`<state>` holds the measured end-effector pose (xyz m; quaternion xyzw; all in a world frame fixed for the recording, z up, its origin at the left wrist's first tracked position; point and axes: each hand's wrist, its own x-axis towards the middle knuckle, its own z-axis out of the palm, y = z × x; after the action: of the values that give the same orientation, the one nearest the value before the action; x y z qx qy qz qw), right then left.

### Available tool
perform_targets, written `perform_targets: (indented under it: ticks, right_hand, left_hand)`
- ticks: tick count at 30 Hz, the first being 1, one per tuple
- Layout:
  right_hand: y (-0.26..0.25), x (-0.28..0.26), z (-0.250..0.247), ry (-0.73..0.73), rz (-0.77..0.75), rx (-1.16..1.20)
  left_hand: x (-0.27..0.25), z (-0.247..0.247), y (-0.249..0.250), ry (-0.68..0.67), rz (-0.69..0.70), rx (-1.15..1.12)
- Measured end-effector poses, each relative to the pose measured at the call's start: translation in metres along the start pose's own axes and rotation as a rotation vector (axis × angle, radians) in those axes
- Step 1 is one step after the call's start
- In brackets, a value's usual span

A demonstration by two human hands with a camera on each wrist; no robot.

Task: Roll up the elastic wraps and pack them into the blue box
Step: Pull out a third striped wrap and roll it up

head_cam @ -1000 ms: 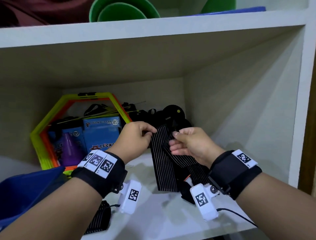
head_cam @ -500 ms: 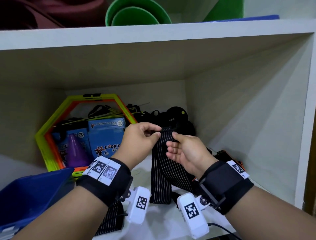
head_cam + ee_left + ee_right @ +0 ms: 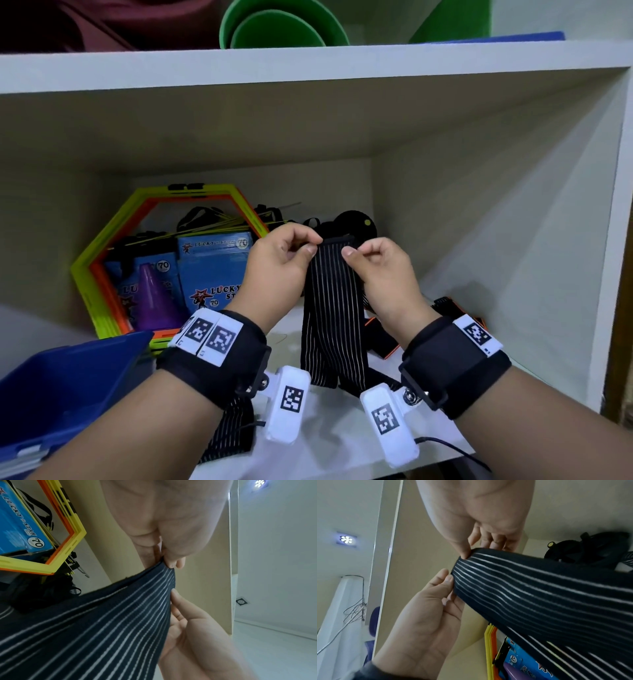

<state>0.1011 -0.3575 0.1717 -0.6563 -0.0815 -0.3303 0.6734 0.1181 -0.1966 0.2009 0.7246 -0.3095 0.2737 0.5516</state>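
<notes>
A black elastic wrap with thin white stripes [image 3: 331, 301] hangs in front of the shelf, its top edge held up level. My left hand [image 3: 301, 247] pinches the top left corner and my right hand [image 3: 356, 251] pinches the top right corner. The strip drapes down to the shelf board between my wrists. In the left wrist view the wrap [image 3: 96, 626] runs from my left hand [image 3: 169, 562] towards the camera. The right wrist view shows the wrap [image 3: 539, 588] pinched by my right hand [image 3: 467, 555]. The blue box [image 3: 65, 387] sits at the lower left. A second striped wrap [image 3: 233, 431] lies under my left forearm.
A yellow and orange hexagonal frame [image 3: 102, 253] leans at the back left around blue cartons [image 3: 212, 274] and a purple cone [image 3: 154, 298]. Black straps and a round black item [image 3: 356, 222] lie at the back. An orange-edged black item [image 3: 383, 339] lies on the right of the shelf.
Both hands have risen and moved to the wrap's top corners, spreading its end flat; before, the right hand held a folded part lower down.
</notes>
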Motion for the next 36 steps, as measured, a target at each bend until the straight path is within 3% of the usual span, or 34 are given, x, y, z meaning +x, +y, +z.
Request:
perform_targets:
  ticks: [5, 9, 13, 20, 26, 30, 34, 36]
  right_hand:
    - [-0.018, -0.006, 0.0, -0.157, -0.09, 0.111]
    - [-0.026, -0.004, 0.004, -0.055, -0.13, 0.111]
    - [-0.033, 0.001, 0.008, 0.009, -0.15, 0.097]
    - [-0.02, -0.012, -0.002, -0.125, -0.067, 0.095]
    - [0.026, -0.049, -0.015, -0.269, 0.062, 0.049]
    - [0.043, -0.072, -0.018, -0.347, 0.067, -0.084]
    - [0.052, -0.082, -0.027, -0.428, 0.185, -0.016]
    - [0.053, -0.08, -0.032, -0.4, 0.155, -0.045]
  left_hand:
    - [-0.001, 0.002, 0.007, 0.023, 0.034, -0.017]
    - [-0.014, 0.009, 0.013, -0.025, 0.032, -0.177]
    - [-0.03, 0.021, 0.013, -0.066, 0.022, -0.176]
    - [-0.01, 0.018, 0.019, 0.016, -0.136, -0.323]
    - [0.019, 0.01, 0.012, 0.125, -0.207, -0.278]
    - [0.031, 0.007, 0.012, 0.133, -0.254, -0.179]
    - [0.038, 0.008, 0.003, 0.136, -0.301, -0.119]
    - [0.042, 0.005, 0.003, 0.142, -0.296, -0.118]
